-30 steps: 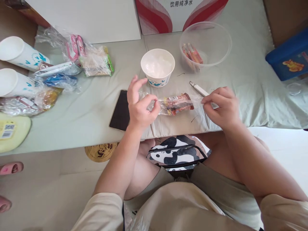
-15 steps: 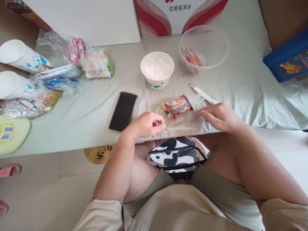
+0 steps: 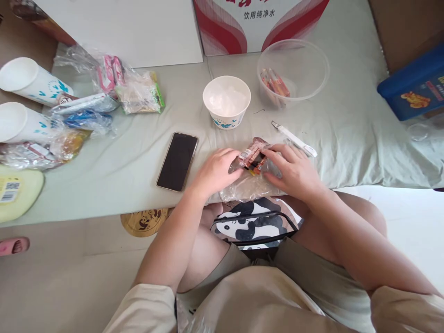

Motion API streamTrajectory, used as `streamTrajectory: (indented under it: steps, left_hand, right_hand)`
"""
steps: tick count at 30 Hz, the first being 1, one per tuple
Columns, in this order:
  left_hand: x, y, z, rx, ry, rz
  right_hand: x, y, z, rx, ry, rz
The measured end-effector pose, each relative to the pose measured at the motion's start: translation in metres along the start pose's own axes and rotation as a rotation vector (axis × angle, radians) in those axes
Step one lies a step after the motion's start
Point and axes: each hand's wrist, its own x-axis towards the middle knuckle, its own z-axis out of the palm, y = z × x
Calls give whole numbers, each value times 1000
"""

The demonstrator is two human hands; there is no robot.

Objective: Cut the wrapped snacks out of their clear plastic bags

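Near the front edge of the cloth-covered surface, both my hands are on a brown snack packet (image 3: 254, 153) with printed lettering. My left hand (image 3: 218, 170) has its thumb and fingers curled at the packet's left end. From the right, the fingers of my right hand (image 3: 293, 169) bend over the packet's other end. Clear plastic wrap (image 3: 244, 186) lies crumpled beneath the packet and my fingers. Just beyond my right hand is a white pen-shaped tool (image 3: 294, 139). A black phone (image 3: 177, 161) lies to the left of my left hand.
A white paper bowl (image 3: 226, 102) stands ahead, beside a clear plastic tub (image 3: 308, 88) containing small red-brown sticks. Paper cups (image 3: 33, 81) and wrapped snacks (image 3: 140, 95) crowd the left. Boxes (image 3: 256, 32) line the back; a blue container (image 3: 412, 78) is at far right.
Both hands have moved inward onto the packet, the right one coming left from beside the wrap. The packet is now tilted and partly covered by fingers.
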Motion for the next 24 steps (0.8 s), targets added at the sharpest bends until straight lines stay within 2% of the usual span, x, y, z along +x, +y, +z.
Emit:
streamTrajectory:
  steps: [4, 9, 12, 15, 18, 21, 24]
  left_hand:
    - [2, 5, 7, -391, -41, -113]
    - [12, 13, 17, -859, -62, -217]
    - [17, 15, 15, -1032, 15, -348]
    - [18, 13, 10, -1097, 127, -449]
    - [18, 9, 4, -1067, 206, -498]
    - [18, 7, -2, -1009, 252, -541]
    - [19, 6, -8, -1065, 250, -581]
  right_hand:
    - [1, 2, 9, 108, -30, 50]
    - [9, 8, 10, 258, -4, 137]
    - [12, 14, 7, 377, -3, 171]
    - [11, 20, 5, 401, 22, 161]
    - [9, 25, 6, 398, 96, 187]
    - [7, 29, 9, 479, 155, 279]
    - [7, 32, 14, 611, 162, 401]
